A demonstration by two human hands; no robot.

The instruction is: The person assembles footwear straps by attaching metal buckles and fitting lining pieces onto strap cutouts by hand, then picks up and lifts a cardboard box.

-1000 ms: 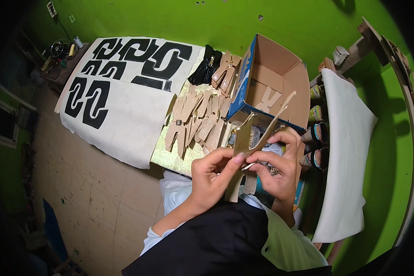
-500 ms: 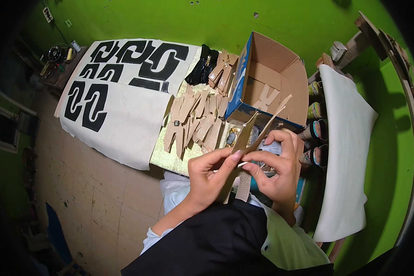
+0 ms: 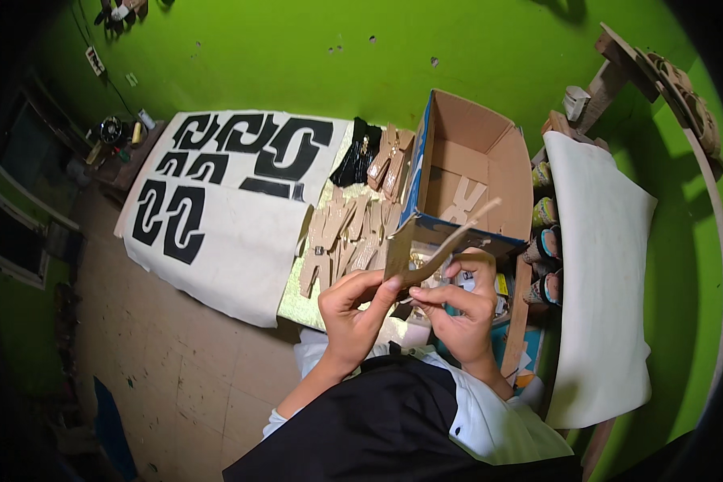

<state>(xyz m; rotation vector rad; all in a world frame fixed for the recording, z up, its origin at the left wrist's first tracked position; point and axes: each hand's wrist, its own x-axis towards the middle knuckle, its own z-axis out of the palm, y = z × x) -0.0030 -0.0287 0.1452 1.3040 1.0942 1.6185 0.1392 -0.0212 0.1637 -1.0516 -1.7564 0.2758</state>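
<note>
A tan sandal strap piece [image 3: 399, 259] with long legs is raised in front of me, between both hands. My left hand [image 3: 355, 315] pinches its lower left part between thumb and fingers. Close beside it, my right hand [image 3: 464, 309] has thumb and forefinger pinched together at the piece's lower edge, its other fingers curled. One leg of the piece points up and right, across the front of an open cardboard box [image 3: 478, 120]. Inside the box lies a pale X-shaped strap piece [image 3: 463, 199]. What the right fingertips grip is partly hidden.
Several tan strap pieces [image 3: 329, 229] are heaped on the gold table cover, with black straps [image 3: 355, 157] behind. White sheeting [image 3: 217, 277] bearing black cut-out shapes covers the left side. To the right, sandals [image 3: 545, 245] stand on a rack beside a hanging white sheet [image 3: 606, 289].
My view has tilted, so the table appears lower. The strap piece has turned, its left leg now showing broader. Both hands keep their hold close together.
</note>
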